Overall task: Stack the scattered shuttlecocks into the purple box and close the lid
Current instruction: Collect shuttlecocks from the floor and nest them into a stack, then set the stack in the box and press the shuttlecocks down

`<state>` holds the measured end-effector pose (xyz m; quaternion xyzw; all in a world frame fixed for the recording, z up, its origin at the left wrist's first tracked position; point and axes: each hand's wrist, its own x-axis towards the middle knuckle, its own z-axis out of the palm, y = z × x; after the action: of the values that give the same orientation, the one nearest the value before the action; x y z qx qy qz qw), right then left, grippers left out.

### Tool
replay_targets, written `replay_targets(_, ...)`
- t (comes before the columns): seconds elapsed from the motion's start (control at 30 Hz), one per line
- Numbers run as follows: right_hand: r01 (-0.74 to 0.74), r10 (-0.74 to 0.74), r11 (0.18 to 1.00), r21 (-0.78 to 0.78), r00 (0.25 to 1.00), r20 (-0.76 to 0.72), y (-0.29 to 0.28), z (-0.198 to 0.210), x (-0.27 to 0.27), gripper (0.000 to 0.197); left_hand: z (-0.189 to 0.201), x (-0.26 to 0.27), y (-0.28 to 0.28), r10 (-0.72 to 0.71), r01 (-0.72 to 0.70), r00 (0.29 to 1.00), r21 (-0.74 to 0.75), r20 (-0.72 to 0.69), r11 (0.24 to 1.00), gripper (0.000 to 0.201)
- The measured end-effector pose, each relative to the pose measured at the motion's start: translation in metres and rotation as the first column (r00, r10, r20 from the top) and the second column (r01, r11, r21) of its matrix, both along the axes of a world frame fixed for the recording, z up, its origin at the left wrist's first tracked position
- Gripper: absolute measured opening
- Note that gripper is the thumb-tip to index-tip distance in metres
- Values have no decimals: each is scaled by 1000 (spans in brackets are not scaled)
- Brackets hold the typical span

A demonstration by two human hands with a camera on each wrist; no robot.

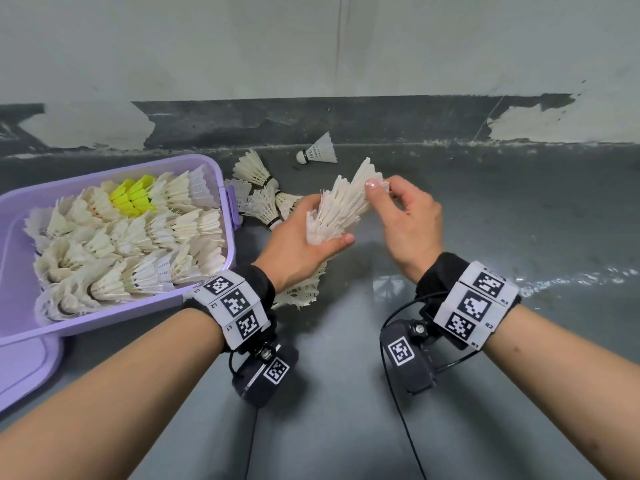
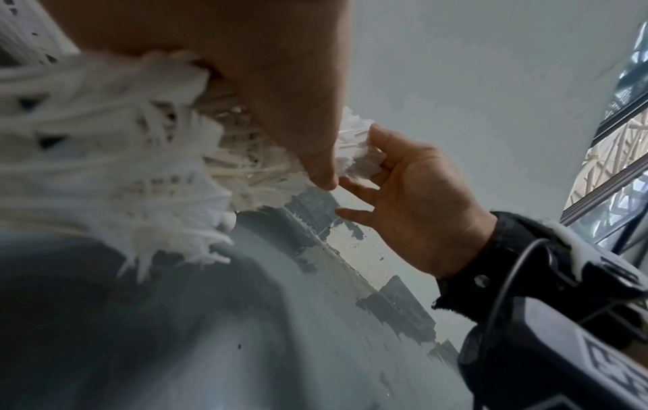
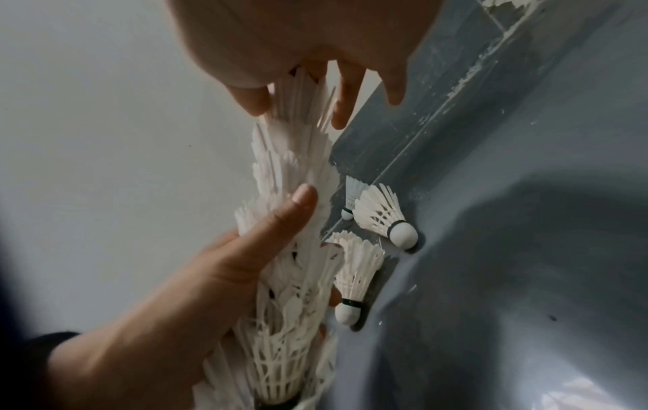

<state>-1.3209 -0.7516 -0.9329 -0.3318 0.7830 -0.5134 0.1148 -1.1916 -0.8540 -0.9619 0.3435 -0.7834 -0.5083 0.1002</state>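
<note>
A purple box [image 1: 14, 271] on the grey floor at the left is packed with rows of white shuttlecocks [image 1: 138, 244] and a few yellow ones [image 1: 133, 197]. Its lid [image 1: 24, 368] lies under the near corner. My left hand [image 1: 298, 249] grips a long nested stack of white shuttlecocks [image 1: 337, 209] around its middle; the stack's lower end sticks out below the wrist. My right hand [image 1: 405, 216] pinches the feathers at the stack's top. The right wrist view shows the stack [image 3: 298, 222], the left hand [image 3: 175, 305] and the right fingers [image 3: 252, 102].
Several loose shuttlecocks [image 1: 266, 195] lie on the floor between the box and my hands, two of them also in the right wrist view [image 3: 382, 216]. One more shuttlecock [image 1: 318, 150] rests by the base of the wall [image 1: 346, 46]. A cable [image 1: 401, 410] hangs from my right wrist.
</note>
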Motion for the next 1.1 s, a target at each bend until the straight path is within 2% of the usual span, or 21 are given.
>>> replay_targets(0.17, 68, -72, 986, -152, 997, -23, -12, 22, 7, 35, 39, 1, -5, 87, -95, 987, -51, -137, 994, 70)
replay_targets(0.33, 25, -37, 956, -292, 999, -35, -22, 45, 16, 23, 68, 10, -12, 125, -172, 964, -189, -236, 967, 64)
replay_targets(0.53, 17, -18, 920, -392, 1000, 1, -38, 59, 36, 23, 90, 37, -31, 158, -274, 939, -385, -305, 882, 64)
replay_targets(0.6, -3, 25, 916, -401, 998, 49, -46, 56, 46, 26, 93, 49, -42, 175, -299, 938, -439, -300, 847, 58)
replay_targets(0.7, -61, 133, 929, -365, 976, 173, -62, 45, 64, 53, 90, 74, -59, 216, -338, 935, -527, -280, 780, 50)
replay_targets(0.83, -232, 297, 940, -252, 918, 261, -84, 25, 97, 43, 79, 121, -80, 306, -423, 906, -601, -292, 678, 52)
replay_targets(0.93, -388, 420, 906, -169, 872, 251, -98, 17, 124, 52, 72, 157, -96, 359, -460, 885, -671, -295, 582, 51)
replay_targets(1.03, -504, 507, 862, -64, 851, 133, -110, 12, 141, 50, 67, 182, -104, 364, -377, 909, -777, -205, 504, 45)
replay_targets(1.1, -561, 551, 826, 58, 824, 129, -115, 11, 147, 41, 56, 194, -110, 370, -288, 924, -812, -96, 508, 43)
